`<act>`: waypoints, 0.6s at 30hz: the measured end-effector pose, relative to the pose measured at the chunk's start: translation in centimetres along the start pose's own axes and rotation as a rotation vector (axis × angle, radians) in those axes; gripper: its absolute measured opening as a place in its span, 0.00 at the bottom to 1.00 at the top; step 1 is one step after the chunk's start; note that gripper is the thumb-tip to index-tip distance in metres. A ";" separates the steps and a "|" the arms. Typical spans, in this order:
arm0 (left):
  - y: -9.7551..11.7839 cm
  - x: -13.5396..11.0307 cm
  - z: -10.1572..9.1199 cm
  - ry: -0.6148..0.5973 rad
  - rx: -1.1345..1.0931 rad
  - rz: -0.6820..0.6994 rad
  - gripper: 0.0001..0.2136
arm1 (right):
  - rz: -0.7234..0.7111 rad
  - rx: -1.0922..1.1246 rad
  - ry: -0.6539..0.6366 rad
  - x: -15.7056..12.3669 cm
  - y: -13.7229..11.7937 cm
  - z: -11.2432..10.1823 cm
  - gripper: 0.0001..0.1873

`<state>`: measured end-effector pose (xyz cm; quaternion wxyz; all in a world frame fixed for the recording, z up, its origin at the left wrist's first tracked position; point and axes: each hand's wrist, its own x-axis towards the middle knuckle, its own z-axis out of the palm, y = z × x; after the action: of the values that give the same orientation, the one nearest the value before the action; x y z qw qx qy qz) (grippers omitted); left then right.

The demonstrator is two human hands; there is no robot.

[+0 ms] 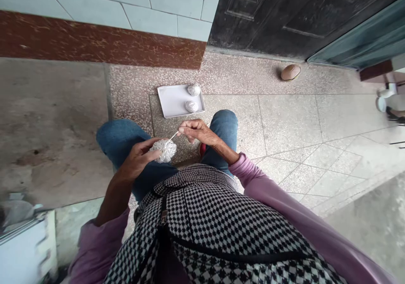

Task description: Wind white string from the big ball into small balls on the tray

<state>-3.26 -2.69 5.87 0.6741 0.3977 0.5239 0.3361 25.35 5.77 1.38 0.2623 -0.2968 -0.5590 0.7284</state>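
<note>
My left hand [141, 155] is closed around one side of a white ball of yarn [166, 151], held above my lap between the knees. From the ball a short taut length of white yarn [173, 137] runs up to my right hand [196, 131], whose thumb and fingers pinch it. On the floor just beyond my hands lies a shallow white tray [172, 103]. Two more balls of white yarn rest at its right side, a far ball [194, 89] and a near ball [191, 106].
A tiled wall [152, 6] with a red-brown base strip [104, 44] rises behind the tray. Right of it stands a dark panelled door [268, 18]. A brown rounded object [290, 72] sits on the speckled floor near the door. At lower left is a white box-like thing [25, 246].
</note>
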 end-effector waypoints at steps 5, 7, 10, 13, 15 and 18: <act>-1.2 2.8 2.2 0.058 -0.170 0.070 0.27 | 0.151 -0.090 0.217 0.1 2.0 2.5 0.30; -1.6 4.3 2.9 0.099 -0.202 0.079 0.28 | 0.177 -0.168 0.319 -0.4 2.0 3.2 0.28; -2.2 7.0 3.7 0.166 -0.254 0.118 0.30 | 0.203 -0.320 0.327 -1.5 1.6 3.6 0.29; -3.2 10.1 4.3 0.249 -0.254 0.177 0.31 | 0.232 -0.404 0.257 -3.0 0.8 4.1 0.31; -3.9 11.7 4.6 0.293 -0.188 0.188 0.32 | 0.216 -0.428 0.208 -3.8 -0.1 4.1 0.32; -4.7 12.4 4.7 0.276 -0.067 0.149 0.32 | 0.131 -0.456 0.175 -4.1 -1.5 2.6 0.33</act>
<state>4.29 5.06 -3.14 0.5819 0.3628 0.5689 0.4540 26.38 1.47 3.89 0.1880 -0.4458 -0.6635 0.5706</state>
